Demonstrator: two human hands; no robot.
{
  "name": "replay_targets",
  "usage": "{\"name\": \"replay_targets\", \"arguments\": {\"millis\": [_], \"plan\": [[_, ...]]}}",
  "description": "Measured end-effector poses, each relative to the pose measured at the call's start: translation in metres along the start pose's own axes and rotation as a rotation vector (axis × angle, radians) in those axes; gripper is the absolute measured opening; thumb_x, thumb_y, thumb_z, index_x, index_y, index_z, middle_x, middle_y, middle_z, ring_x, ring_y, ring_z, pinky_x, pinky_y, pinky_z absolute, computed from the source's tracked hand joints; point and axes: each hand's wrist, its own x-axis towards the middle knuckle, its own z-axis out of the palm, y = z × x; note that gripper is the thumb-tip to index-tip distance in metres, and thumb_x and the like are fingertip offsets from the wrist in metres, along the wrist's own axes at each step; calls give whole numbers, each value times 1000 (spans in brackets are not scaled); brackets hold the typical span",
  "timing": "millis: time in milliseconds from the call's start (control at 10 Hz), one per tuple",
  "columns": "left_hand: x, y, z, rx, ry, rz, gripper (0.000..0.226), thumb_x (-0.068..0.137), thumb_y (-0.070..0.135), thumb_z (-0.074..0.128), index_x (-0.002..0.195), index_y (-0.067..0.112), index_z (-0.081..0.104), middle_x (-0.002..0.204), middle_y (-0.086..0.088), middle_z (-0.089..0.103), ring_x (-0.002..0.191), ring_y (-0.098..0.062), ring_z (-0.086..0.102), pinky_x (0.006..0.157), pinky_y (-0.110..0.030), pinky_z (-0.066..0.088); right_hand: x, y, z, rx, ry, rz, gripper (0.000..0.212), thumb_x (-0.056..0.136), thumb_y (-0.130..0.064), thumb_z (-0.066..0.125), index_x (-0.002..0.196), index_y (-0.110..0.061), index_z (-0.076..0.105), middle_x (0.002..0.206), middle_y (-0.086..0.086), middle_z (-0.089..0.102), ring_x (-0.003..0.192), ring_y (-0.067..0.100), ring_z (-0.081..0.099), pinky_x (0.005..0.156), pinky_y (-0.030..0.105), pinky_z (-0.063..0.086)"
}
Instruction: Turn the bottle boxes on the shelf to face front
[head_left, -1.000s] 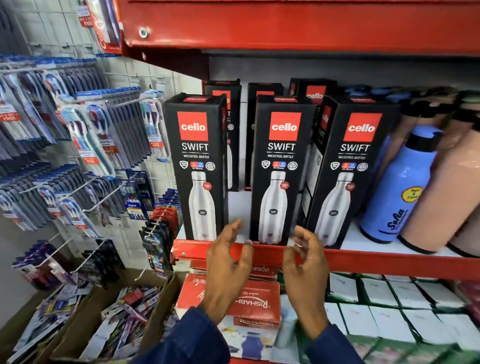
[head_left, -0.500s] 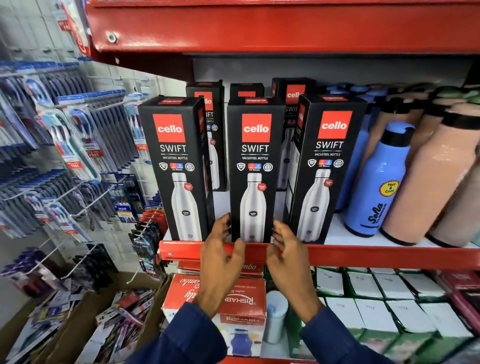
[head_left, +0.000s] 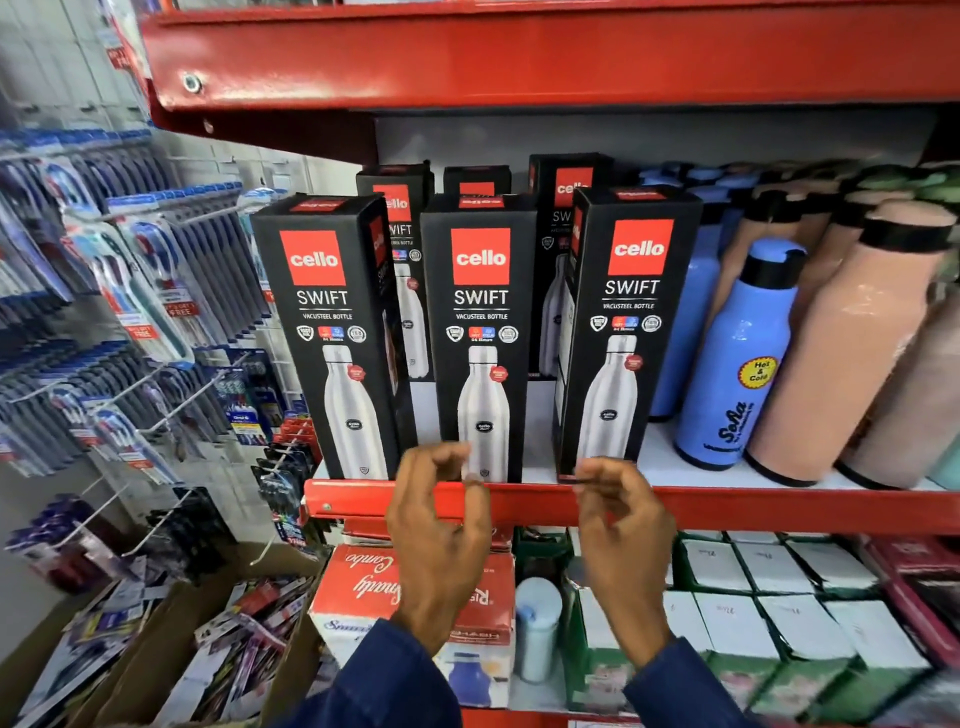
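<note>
Three black bottle boxes stand at the front of the red shelf (head_left: 753, 506), printed fronts toward me: the left box (head_left: 332, 332), the middle box (head_left: 480, 332) and the right box (head_left: 623, 327), which is angled slightly. More black boxes (head_left: 402, 218) stand behind them. My left hand (head_left: 439, 535) hovers in front of the shelf lip below the middle box, fingers curled and apart, holding nothing. My right hand (head_left: 621, 540) hangs beside the foot of the right box, fingers loose, touching no box.
Blue bottles (head_left: 737, 364) and peach bottles (head_left: 841, 353) fill the shelf's right side. A red shelf (head_left: 519, 57) overhangs above. Toothbrush packs (head_left: 130, 291) hang on hooks at left. Below are a red-topped carton (head_left: 415, 587), white-topped boxes (head_left: 779, 597) and cardboard bins (head_left: 171, 654).
Both hands have let go of the middle box and drawn back. They have also spread apart, the right one moving toward the right box. The view has come closer.
</note>
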Motion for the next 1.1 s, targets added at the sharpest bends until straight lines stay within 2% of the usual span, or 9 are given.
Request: {"name": "replay_targets", "arguments": {"millis": [100,200,300,400,500,600,700,900,1100], "plan": [[-10,12,20,-29,-151,45,27,84,21,55,107,25,69,104,17,69,101,1,66,88,-16,54,13,7,-16,36,165,4,31,82,9,59,94,-19,65,89,-1,72,83,15,69,73,8,49],[-17,20,46,17,-370,17,48,88,23,58,136,23,60,133,15,63,123,2,59,108,-19,46,31,16,-28,13,169,44,38,81,7,58,114,-13,59,112,11,66,99,28,65,88,33,54],[-17,24,68,37,-465,11,65,90,17,61,152,11,41,151,8,46,137,0,44,117,-12,30,45,22,-34,-39,-11,99,54,86,5,57,138,-7,46,136,13,57,119,25,59,104,43,49],[-14,24,83,66,-489,-30,74,94,14,62,158,6,26,151,8,37,141,0,33,109,5,15,55,24,-37,-90,-165,114,59,88,3,54,144,-10,42,136,3,58,120,15,57,107,35,45],[-11,23,88,38,-484,-60,72,93,5,59,157,9,27,157,-4,48,143,-14,48,120,-22,35,59,25,-41,-146,-245,84,58,85,5,51,139,-17,50,119,-13,61,115,12,62,99,22,44],[-11,23,89,22,-454,-42,66,89,-4,55,148,20,37,139,5,62,127,-12,62,113,-33,47,58,25,-45,-149,-283,62,62,83,8,50,140,-16,51,123,-11,64,117,9,63,94,3,41],[-15,23,85,16,-443,-26,69,87,-4,55,139,37,35,125,30,56,114,14,59,102,-8,42,56,26,-50,-142,-311,53,63,84,9,48,142,-15,50,133,-1,66,122,9,62,91,-4,38],[-22,25,78,37,-433,15,68,87,-1,55,135,40,32,117,39,48,106,33,49,89,9,32,49,24,-57,-176,-347,58,60,87,-2,50,146,-16,47,139,7,63,99,26,74,95,33,56],[29,41,75,118,-390,73,69,88,14,59,154,11,37,130,32,53,103,31,49,93,6,35,87,-12,-46,-64,-231,46,54,90,-3,56,143,-13,50,137,4,64,119,16,65,100,29,52]]}}
